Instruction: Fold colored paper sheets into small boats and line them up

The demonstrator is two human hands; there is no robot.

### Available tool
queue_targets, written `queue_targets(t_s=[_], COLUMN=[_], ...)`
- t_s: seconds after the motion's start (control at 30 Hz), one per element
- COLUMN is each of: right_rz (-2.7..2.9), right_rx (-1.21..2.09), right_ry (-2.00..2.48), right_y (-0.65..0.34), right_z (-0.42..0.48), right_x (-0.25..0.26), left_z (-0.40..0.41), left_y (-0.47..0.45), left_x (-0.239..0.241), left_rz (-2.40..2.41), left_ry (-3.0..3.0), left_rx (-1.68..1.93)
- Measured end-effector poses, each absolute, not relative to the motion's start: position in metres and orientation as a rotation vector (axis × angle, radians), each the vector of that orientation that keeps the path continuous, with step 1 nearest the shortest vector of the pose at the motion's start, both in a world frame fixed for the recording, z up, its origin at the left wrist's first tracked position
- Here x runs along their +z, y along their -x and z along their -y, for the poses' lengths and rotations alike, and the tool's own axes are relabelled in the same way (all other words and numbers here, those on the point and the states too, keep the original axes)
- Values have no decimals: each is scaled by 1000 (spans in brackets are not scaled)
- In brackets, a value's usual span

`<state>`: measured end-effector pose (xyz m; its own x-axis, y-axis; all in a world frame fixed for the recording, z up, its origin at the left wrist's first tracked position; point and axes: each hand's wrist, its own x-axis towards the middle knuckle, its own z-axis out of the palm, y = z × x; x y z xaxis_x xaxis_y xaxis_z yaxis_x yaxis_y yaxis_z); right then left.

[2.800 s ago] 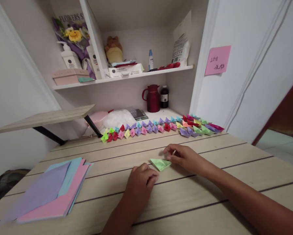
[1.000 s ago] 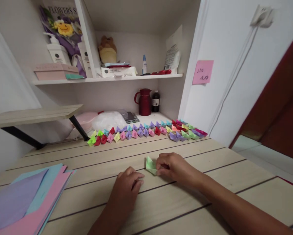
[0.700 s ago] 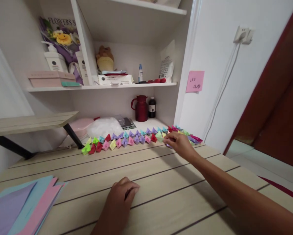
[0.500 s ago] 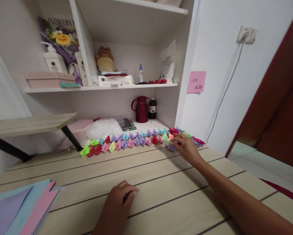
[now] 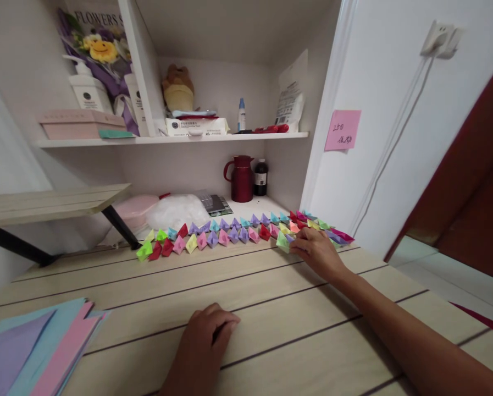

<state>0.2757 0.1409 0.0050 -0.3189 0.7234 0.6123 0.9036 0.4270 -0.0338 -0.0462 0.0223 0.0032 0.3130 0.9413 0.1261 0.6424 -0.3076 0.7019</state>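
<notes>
Item 1: pale green paper boat [image 5: 283, 242]. It is located right of centre on the desk [image 5: 155, 297], at the front edge of the gathered paper boats, with a red paper boat [image 5: 264, 232] near its left side. Its right end is covered by the right hand [image 5: 321, 256], between whose fingers it is pinched. Whether its underside is touched by the desk cannot be told.

Handling, as judged: very light, of thin folded paper, slightly springy at the creases, little inclined to slip, easily dented. It is best held at 1 pointed end, where the layers are folded together, with a light pinch; if the middle is pressed, the hull may be flattened.

Item 2: left hand [image 5: 207, 335]. It is rested on the near part of the desk, well apart from the boats. Its fingers are loosely curled, with a narrow gap left beside the thumb; nothing is seen to be held.

Item 3: other boats, set in rows along the far edge. The front row is ended at the left by a lime-green paper boat [image 5: 144, 251]; a magenta paper boat [image 5: 343, 236] is placed at the far right.

Item 4: stack of coloured paper [image 5: 65, 341], laid at the near left; a purple sheet [image 5: 13, 344] is placed on top.

Item 5: dark red jug [image 5: 242, 179], stood beside a dark bottle [image 5: 261, 177] behind the boats.
</notes>
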Motion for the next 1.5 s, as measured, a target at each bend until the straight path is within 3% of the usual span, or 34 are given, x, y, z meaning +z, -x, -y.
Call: queue_targets(t_s=[1.1,1.5], right_rz=[2163,1758], right_rx=[-488,-435], right_ry=[1312,1210], right_y=[-284,-269], right_z=[-150,-122], right_x=[-7,22], left_z=[-20,-20], left_y=[44,43], left_x=[0,0], left_rz=[-1434,-1442], left_ry=[-2074,-2057], left_rx=[718,735])
